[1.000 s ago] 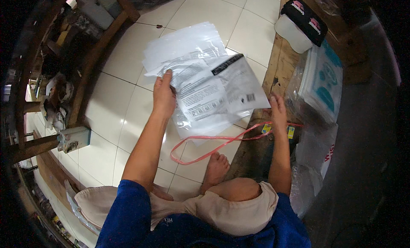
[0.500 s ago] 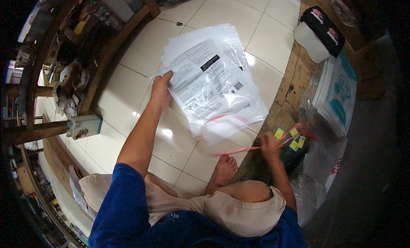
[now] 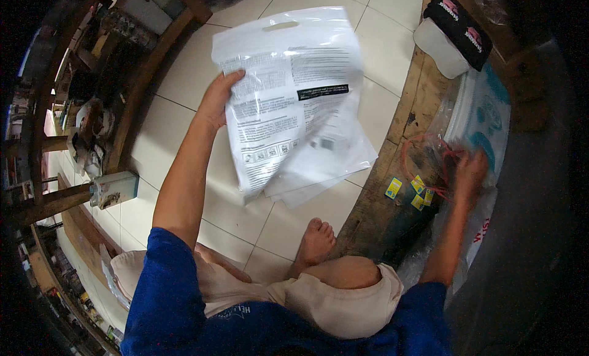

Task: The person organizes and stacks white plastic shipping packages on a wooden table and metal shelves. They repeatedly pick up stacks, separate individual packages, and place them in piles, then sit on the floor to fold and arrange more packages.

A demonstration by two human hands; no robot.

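Note:
My left hand (image 3: 222,97) grips the left edge of a white printed plastic bag (image 3: 261,132) with a handle slot at its top, thumb on the printed side. The bag is lifted, its lower right corner folding over. Beneath it, more white plastic bags (image 3: 350,156) lie fanned on the tiled floor. My right hand (image 3: 471,175) is over the stack of clear plastic packages with teal marks (image 3: 491,126), beside a tangle of thin red string (image 3: 406,153). Its fingers look curled but are blurred; whether they hold the string or plastic is unclear.
Several small yellow packets (image 3: 394,187) lie on the wooden plank (image 3: 386,132) to the right. A black and white cap (image 3: 457,37) sits farther back on it. On the left stand a cluttered wooden shelf (image 3: 153,68) and a grey box (image 3: 116,189). My bare foot (image 3: 316,241) rests nearby.
My left hand has raised the top bag off the pile and turned it more upright. My right hand has moved right, from the plank's near edge to the clear packages; the red string shifted with it.

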